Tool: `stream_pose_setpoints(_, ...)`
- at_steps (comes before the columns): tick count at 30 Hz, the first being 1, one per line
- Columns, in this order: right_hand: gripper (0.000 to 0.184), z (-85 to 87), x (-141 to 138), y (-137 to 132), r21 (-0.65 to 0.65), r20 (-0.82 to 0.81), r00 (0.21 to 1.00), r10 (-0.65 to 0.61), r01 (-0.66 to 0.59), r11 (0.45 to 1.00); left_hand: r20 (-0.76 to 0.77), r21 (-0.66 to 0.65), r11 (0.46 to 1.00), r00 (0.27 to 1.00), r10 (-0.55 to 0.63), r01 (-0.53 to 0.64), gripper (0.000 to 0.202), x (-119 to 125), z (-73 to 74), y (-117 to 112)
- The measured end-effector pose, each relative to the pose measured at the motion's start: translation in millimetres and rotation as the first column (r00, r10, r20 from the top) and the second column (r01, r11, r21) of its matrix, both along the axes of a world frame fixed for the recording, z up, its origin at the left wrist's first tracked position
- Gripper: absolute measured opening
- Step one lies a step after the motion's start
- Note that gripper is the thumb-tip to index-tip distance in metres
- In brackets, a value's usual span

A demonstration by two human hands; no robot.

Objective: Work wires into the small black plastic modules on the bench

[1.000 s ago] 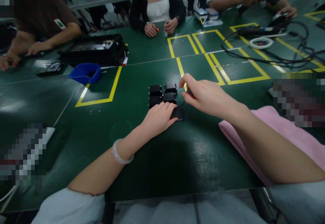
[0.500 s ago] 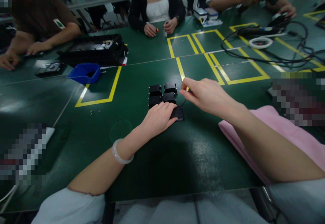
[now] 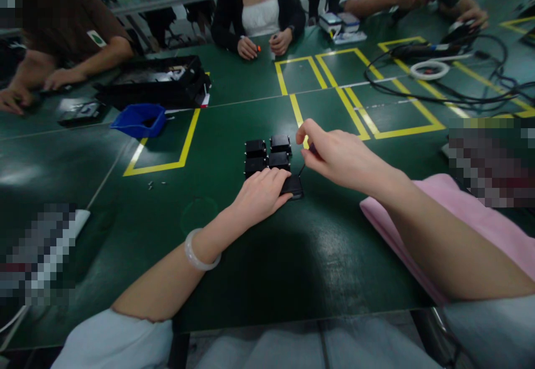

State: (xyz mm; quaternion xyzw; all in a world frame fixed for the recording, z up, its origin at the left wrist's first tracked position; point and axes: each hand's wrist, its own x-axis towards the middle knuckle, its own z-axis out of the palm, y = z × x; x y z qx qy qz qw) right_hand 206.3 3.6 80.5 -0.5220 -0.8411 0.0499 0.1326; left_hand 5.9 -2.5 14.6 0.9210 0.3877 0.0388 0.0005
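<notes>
Several small black box-shaped parts (image 3: 267, 154) stand in a tight block on the green table (image 3: 259, 257). My left hand (image 3: 261, 193) lies palm down with fingers closed over another black part (image 3: 293, 186) just in front of that block. My right hand (image 3: 338, 154) hovers to the right of the block, thumb and forefinger pinched on a thin dark tool or wire (image 3: 301, 168) that runs down toward the held part. What exactly the pinch holds is too small to make out.
A blue bin (image 3: 140, 119) and a black tray (image 3: 154, 82) sit at the back left. Yellow tape boxes (image 3: 334, 96) mark the table. Cables and a white ring (image 3: 430, 69) lie far right. A pink cloth (image 3: 460, 229) lies under my right forearm. Other people sit around the table's far side.
My right hand dipped slightly and then rose back, staying pinched beside the black parts. My left hand has not moved.
</notes>
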Motion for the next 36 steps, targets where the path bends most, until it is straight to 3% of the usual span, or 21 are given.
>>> stream_pose_setpoints(7,0.029,1.3,-1.1,-0.1,0.002,0.046,0.999,-0.029,0.029,1.000,0.007,0.000,1.000,1.000,-0.004,0.004,0.036,-1.0,-0.2,-0.5)
stream_pose_setpoints(14,0.030,2.3,0.0,-1.6,-0.027,-0.017,0.999,0.030,-0.030,0.999,0.010,0.013,1.000,1.000,-0.010,0.010,0.037,-1.0,-1.1,0.3)
stream_pose_setpoints(30,0.029,2.7,0.1,1.2,0.002,0.061,0.998,-0.023,0.023,1.000,0.014,-0.016,1.000,1.000,0.001,-0.001,0.036,-0.3,2.1,-0.7)
stream_pose_setpoints(36,0.028,1.8,0.5,-0.1,-0.002,-0.007,1.000,-0.001,0.001,1.000,0.008,-0.016,1.000,1.000,0.005,-0.005,0.037,0.1,1.8,-0.7)
